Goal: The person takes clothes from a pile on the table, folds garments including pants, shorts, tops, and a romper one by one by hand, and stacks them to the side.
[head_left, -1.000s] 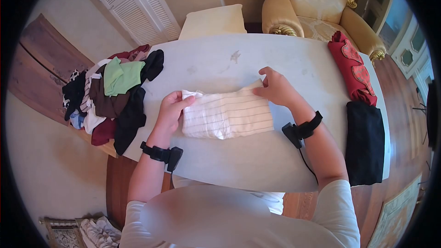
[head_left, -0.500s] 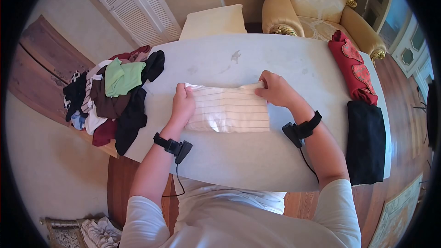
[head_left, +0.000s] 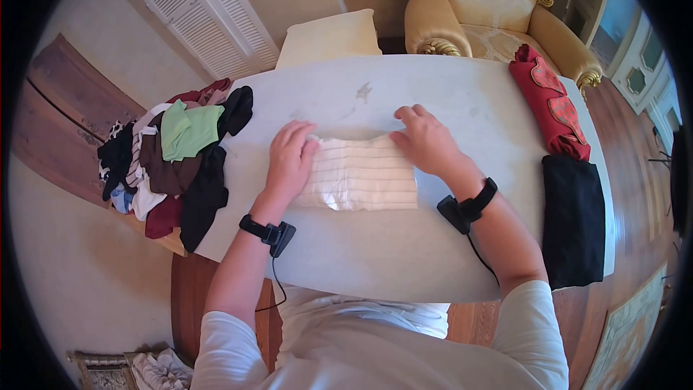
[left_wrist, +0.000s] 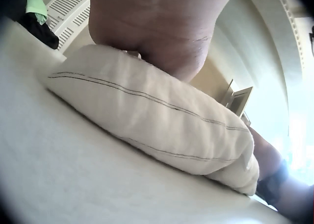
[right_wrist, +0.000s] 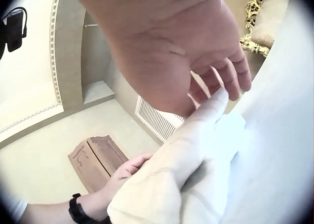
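A folded cream cloth (head_left: 364,173) with thin dark stripes lies flat near the middle of the table. At its left end is my left hand (head_left: 290,159), fingers extended over the far left corner. In the left wrist view the heel of that hand (left_wrist: 157,28) overlaps the cloth's thick folded edge (left_wrist: 147,111). My right hand (head_left: 429,143) is at the far right corner, its fingers loosely bent and spread. The right wrist view shows gaps between the fingers of the right hand (right_wrist: 196,62), right by the raised cloth fold (right_wrist: 171,165).
A heap of mixed clothes, a light green piece (head_left: 189,130) on top, covers the table's left end. On the right lie a rolled red garment (head_left: 548,105) and a folded black garment (head_left: 574,220). A gold armchair (head_left: 491,22) stands beyond the white table (head_left: 361,260).
Both hands have loosened from the cloth's far corners, which they pinched before. The cloth has shifted slightly away from me and to the right of its first place, then settled flat.
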Available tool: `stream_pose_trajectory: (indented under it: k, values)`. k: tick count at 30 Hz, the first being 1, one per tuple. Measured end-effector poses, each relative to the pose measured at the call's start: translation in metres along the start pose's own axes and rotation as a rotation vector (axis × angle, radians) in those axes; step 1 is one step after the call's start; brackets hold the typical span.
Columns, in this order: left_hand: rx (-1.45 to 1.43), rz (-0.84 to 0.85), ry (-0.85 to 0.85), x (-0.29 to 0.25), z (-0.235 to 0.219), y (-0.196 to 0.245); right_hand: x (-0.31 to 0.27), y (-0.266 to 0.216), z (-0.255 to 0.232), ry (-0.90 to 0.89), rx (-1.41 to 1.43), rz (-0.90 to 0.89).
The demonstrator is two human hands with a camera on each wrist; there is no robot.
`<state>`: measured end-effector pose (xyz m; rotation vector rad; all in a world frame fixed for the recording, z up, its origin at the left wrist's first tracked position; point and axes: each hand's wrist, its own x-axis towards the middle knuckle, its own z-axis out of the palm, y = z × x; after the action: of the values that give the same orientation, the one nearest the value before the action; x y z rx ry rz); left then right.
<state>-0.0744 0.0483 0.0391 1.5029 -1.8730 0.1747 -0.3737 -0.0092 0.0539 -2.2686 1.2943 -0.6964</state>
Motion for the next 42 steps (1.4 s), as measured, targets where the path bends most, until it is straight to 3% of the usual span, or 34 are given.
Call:
stream_pose_trajectory:
  k: [1, 2, 4, 8, 11, 15, 17, 18, 20, 24, 26, 27, 28, 29, 32, 42]
  values:
    - [-0.050, 0.049, -0.084, 0.001, 0.000, 0.001, 0.000, -0.003, 0.003, 0.031, -0.026, -0.111]
    - [-0.099, 0.097, -0.166, 0.000, 0.000, 0.001, -0.003, -0.006, 0.008, 0.030, -0.026, -0.112]
    - [-0.170, 0.052, -0.207, -0.002, 0.003, -0.009, -0.009, -0.011, 0.017, -0.019, -0.106, -0.396]
    - [-0.212, -0.044, -0.262, -0.008, 0.009, -0.018, -0.021, -0.020, 0.016, -0.175, -0.290, -0.375]
    - [-0.190, -0.128, -0.229, -0.005, 0.007, -0.014, -0.021, -0.020, 0.015, -0.307, -0.332, -0.258]
    - [-0.106, -0.047, -0.203, 0.001, 0.009, -0.032, -0.015, -0.016, 0.013, -0.356, -0.296, -0.188]
    - [-0.181, -0.253, -0.230, 0.005, 0.006, -0.038, -0.015, -0.016, 0.008, -0.372, -0.290, -0.168]
    - [-0.180, -0.252, -0.228, 0.005, 0.004, -0.041, -0.016, -0.017, 0.005, -0.370, -0.299, -0.145]
    - [-0.056, -0.203, -0.025, 0.008, -0.004, -0.039, -0.016, -0.018, -0.001, -0.365, -0.308, -0.122]
    - [-0.071, -0.161, 0.077, 0.001, -0.024, 0.006, -0.018, -0.025, -0.011, -0.319, -0.328, -0.119]
    - [-0.073, 0.085, -0.219, -0.012, -0.022, 0.018, -0.023, -0.033, -0.005, -0.276, -0.352, -0.168]
    - [-0.073, 0.076, -0.220, -0.019, -0.022, 0.028, -0.028, -0.038, 0.001, -0.280, -0.350, -0.265]
    - [0.053, 0.099, -0.353, -0.020, -0.027, 0.046, -0.032, -0.042, 0.006, -0.283, -0.348, -0.361]
    - [0.177, 0.121, -0.487, -0.022, -0.030, 0.055, -0.035, -0.047, 0.011, -0.353, -0.384, -0.365]
    - [0.211, 0.080, -0.647, -0.021, -0.022, 0.049, -0.037, -0.045, 0.019, -0.479, -0.427, -0.297]
    - [0.273, 0.096, -0.744, -0.019, -0.018, 0.029, -0.032, -0.042, 0.015, -0.556, -0.424, -0.243]
